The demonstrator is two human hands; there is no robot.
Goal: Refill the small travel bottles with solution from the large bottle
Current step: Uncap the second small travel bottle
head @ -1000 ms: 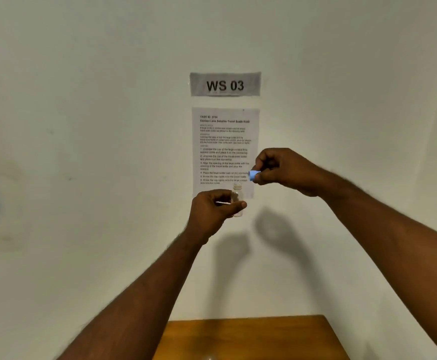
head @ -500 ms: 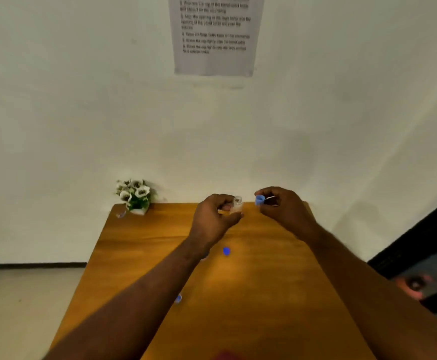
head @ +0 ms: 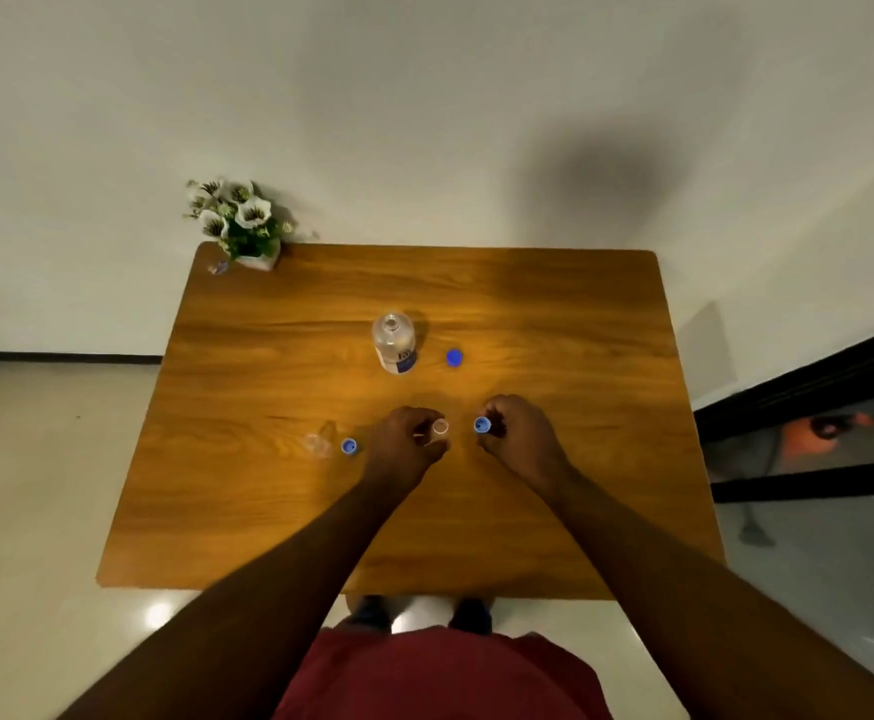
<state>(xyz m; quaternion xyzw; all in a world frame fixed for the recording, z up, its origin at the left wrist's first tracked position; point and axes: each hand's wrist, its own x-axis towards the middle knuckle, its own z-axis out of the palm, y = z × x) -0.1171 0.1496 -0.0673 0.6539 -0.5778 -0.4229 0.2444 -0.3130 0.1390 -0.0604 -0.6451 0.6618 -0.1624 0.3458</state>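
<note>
My left hand [head: 403,444] grips a small clear travel bottle [head: 440,428] with its mouth uncovered, low over the wooden table [head: 278,511]. A small gap to the right, my right hand [head: 515,433] pinches its light blue cap [head: 482,424]. The large clear bottle [head: 394,343] with a blue label stands uncapped behind my hands. Its dark blue cap [head: 454,357] lies just right of it. Another small clear bottle [head: 320,441] sits left of my left hand, with a light blue cap [head: 349,446] beside it.
A small pot of white flowers [head: 240,223] stands at the table's far left corner against the wall, with a small clear object [head: 218,267] beside it. A dark-framed glass panel [head: 814,444] runs along the right.
The view has tilted down from the wall notice to the tabletop. Both hands have come down with the small bottle and cap, from raised in front of the wall to just above the table.
</note>
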